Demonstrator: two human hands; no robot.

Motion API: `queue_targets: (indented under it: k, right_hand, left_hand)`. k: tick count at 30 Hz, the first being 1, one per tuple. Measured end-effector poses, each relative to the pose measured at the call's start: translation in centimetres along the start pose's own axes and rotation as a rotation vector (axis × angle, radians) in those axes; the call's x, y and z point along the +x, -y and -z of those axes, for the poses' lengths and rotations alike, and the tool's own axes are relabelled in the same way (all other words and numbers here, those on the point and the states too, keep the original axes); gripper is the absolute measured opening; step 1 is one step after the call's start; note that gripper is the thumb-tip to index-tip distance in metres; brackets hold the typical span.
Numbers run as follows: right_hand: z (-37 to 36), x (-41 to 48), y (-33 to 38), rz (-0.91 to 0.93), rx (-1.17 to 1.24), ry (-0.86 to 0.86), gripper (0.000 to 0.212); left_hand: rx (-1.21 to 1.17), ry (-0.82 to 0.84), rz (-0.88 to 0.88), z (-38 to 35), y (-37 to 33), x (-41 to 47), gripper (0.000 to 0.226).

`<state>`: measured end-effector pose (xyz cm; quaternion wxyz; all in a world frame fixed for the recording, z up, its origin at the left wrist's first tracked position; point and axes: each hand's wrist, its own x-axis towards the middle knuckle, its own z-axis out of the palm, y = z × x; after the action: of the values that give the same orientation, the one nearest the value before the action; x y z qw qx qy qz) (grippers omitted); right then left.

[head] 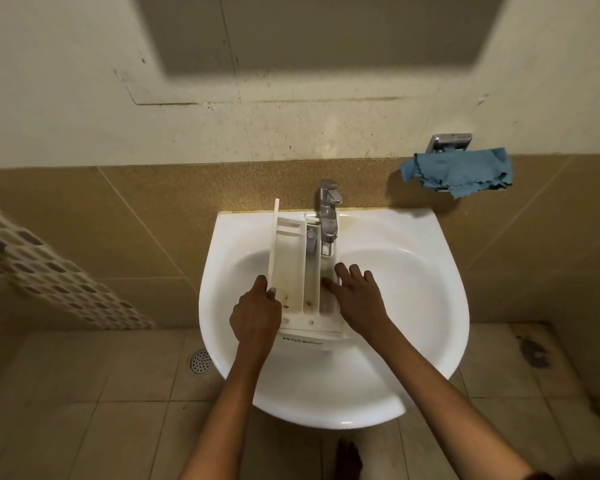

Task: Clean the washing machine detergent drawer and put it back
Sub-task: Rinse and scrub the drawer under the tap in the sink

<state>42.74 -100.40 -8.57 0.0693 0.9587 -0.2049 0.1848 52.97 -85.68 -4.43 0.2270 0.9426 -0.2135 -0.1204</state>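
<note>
The white detergent drawer [293,271] lies lengthwise in the white sink [413,271], its front panel toward me and its far end under the chrome faucet [328,213]. Brown grime spots its compartments. My left hand [255,311] grips the drawer's left wall near the front. My right hand [355,294] rests on the right side, fingers spread, thumb reaching into the right compartment.
A blue cloth [459,171] hangs from a chrome wall holder [449,142] up to the right of the sink. A floor drain [200,360] sits in the tiled floor at the left. My bare foot [349,459] shows below the basin.
</note>
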Motion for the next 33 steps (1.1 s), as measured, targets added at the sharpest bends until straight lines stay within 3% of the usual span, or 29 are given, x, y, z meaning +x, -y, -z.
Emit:
queue_targets:
  k: [5,11,14,17,24,29,33]
  right_hand:
    - [0.8,-1.7,0.2,0.185,0.074,0.109,0.042]
    - [2.0,-2.0,0.9,-0.007,0.412,0.106,0.043]
    - [2.0,-2.4,4.0,0.218,0.590,0.272,0.057]
    - [1.1,-2.3,3.4,0.364,0.499,0.290,0.056]
    - [1.7,-3.2,-1.1,0.285,0.385,0.166,0.062]
    - [1.1,-1.0,0.8,0.507,0.329,0.120,0.066]
    - [1.0,-1.6,-1.6,0.461,0.224,0.125,0.066]
  left_hand:
    - [-0.038,0.068,0.015,0.4,0.2,0.3,0.018]
    - [-0.357,0.268,0.027,-0.1,1.8,0.8,0.021]
    - [-0.376,0.266,0.020,-0.1,1.8,0.9,0.024]
    - [-0.378,0.276,0.005,0.0,1.5,0.8,0.027]
    - [-0.351,0.256,-0.003,-0.5,1.5,0.9,0.013]
    - [-0.347,0.271,0.004,-0.1,1.2,0.8,0.028]
    - [-0.341,0.269,-0.002,0.0,1.1,0.7,0.029]
